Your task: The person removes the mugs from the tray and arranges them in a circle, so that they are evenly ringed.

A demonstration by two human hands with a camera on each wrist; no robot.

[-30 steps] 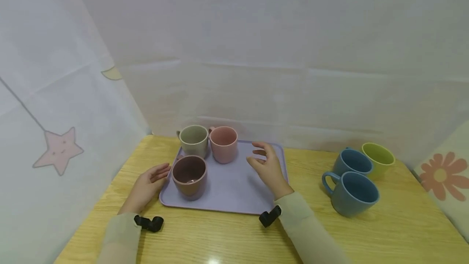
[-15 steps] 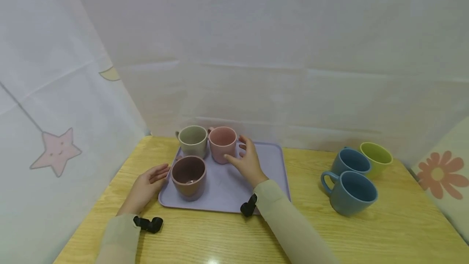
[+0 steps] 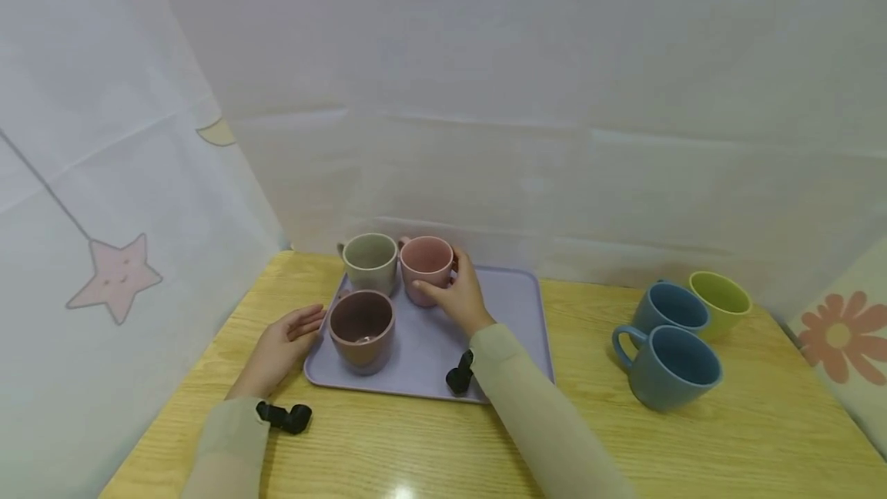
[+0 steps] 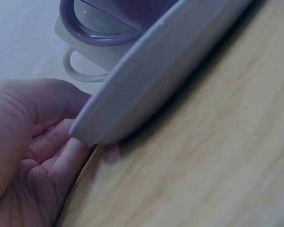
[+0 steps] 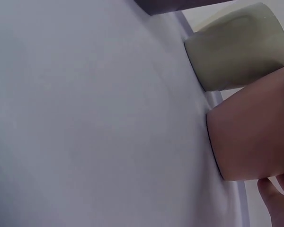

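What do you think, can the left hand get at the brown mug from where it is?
Probably yes: the left hand is at the left edge of the lilac tray, and the brown mug stands just inside, with seemingly only that low edge between them.

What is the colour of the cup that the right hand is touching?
Pink; the cup under the right hand's grip shows best in the head view.

Tray [image 3: 423, 353] is on the table [image 3: 388, 449], three mugs [image 3: 363, 333] bunched on its left half (one in front, two behind), three others [image 3: 671, 374] clustered on the table further right.
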